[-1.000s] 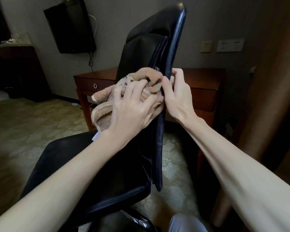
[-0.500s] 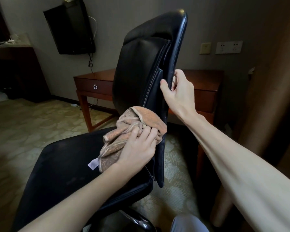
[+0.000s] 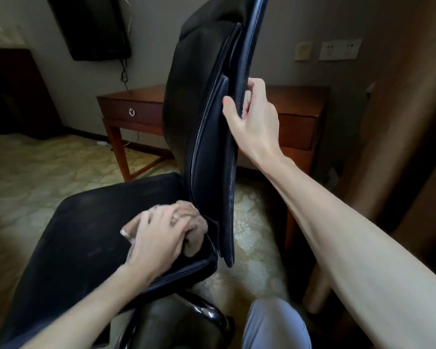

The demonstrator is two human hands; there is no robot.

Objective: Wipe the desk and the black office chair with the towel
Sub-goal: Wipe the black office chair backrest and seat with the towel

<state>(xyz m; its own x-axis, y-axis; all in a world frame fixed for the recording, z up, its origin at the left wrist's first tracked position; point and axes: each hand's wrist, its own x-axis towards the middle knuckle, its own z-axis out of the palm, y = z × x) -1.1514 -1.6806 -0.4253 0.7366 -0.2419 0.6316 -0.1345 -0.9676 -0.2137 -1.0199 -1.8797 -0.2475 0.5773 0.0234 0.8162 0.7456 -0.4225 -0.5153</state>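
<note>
The black office chair (image 3: 202, 137) stands right in front of me, seen side-on, its backrest upright and its seat stretching to the lower left. My left hand (image 3: 159, 238) presses the crumpled tan towel (image 3: 195, 225) onto the seat where it meets the base of the backrest. Most of the towel is hidden under that hand. My right hand (image 3: 256, 122) grips the rear edge of the backrest at mid height, thumb on the near side. The brown wooden desk (image 3: 136, 107) stands behind the chair against the wall.
A dark television (image 3: 91, 26) hangs on the wall at upper left, with a cable dangling below. Wall sockets (image 3: 339, 49) sit above the desk. A brown curtain or wall panel (image 3: 403, 122) fills the right. Patterned carpet (image 3: 35, 172) lies to the left. My knee (image 3: 275, 323) is at the bottom.
My left hand has slid the towel down the front of the backrest, from mid height to the seat joint. My right hand has kept its grip on the backrest edge.
</note>
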